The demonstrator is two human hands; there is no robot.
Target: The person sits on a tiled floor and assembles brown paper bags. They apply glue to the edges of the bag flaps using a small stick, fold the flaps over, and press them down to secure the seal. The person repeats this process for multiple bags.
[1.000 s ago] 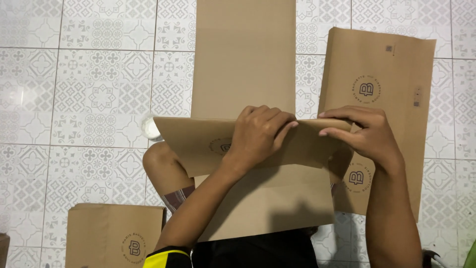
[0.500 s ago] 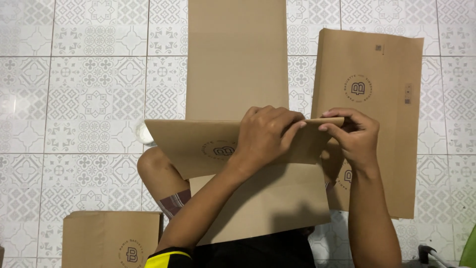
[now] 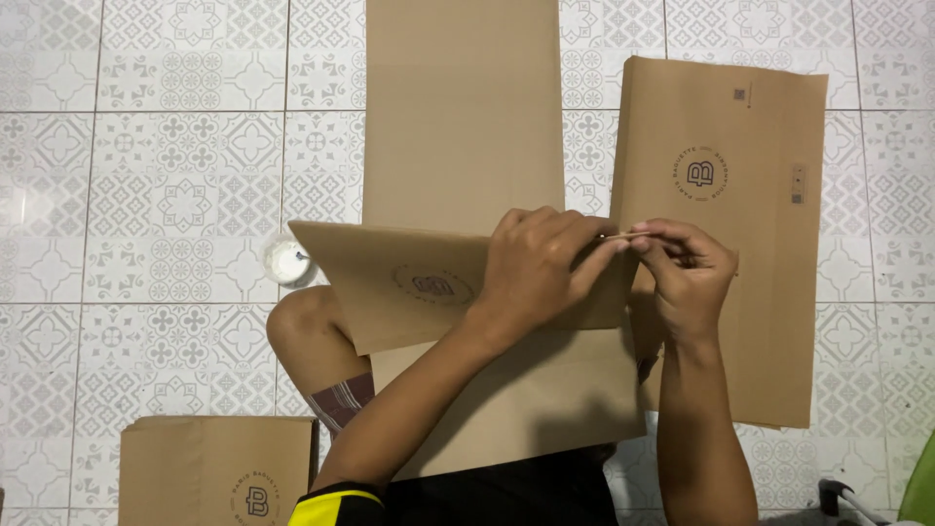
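Observation:
I sit on a tiled floor with a long strip of brown kraft paper (image 3: 463, 117) running from my lap away from me. Its near end is folded up into a flap (image 3: 390, 282) bearing a round printed emblem. My left hand (image 3: 541, 268) lies flat over the flap's right part, fingers pressing along the top fold. My right hand (image 3: 687, 273) pinches the right end of that same folded edge between thumb and fingertips, touching the left hand's fingertips.
A stack of flat brown paper bags (image 3: 740, 175) lies to the right, partly under my right hand. Another brown bag (image 3: 214, 468) sits at the lower left. A small white round container (image 3: 287, 261) rests on the floor beside my bare knee (image 3: 307, 336).
The right hand has drawn in from lying over the flap's right end to pinching its top edge. The left hand stays pressed on the flap, which now stands slightly higher.

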